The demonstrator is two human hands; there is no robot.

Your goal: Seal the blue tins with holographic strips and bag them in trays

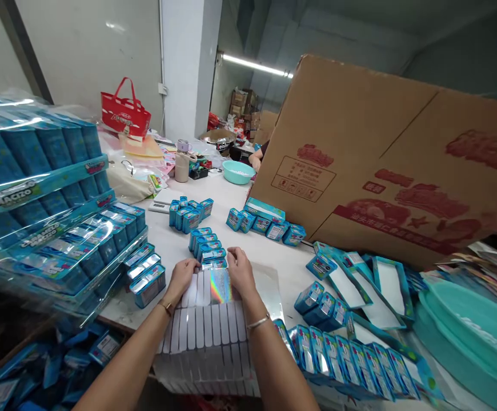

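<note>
My left hand [180,276] and my right hand [240,272] rest on the far end of a block of small boxes [208,328] turned white side up on the table edge. Between the hands one box shows a shiny rainbow foil face [220,285]. Both hands curl their fingers over the far row of the block. A short row of small blue boxes [208,246] stands just beyond my fingertips.
Shrink-wrapped blue display trays [47,200] are stacked at the left. A big brown carton [385,160] leans at the right, with open blue trays [360,282] and a teal basin [471,331] below it. Further blue boxes [188,212], a red bag [125,114] and another person's arm [257,158] lie beyond.
</note>
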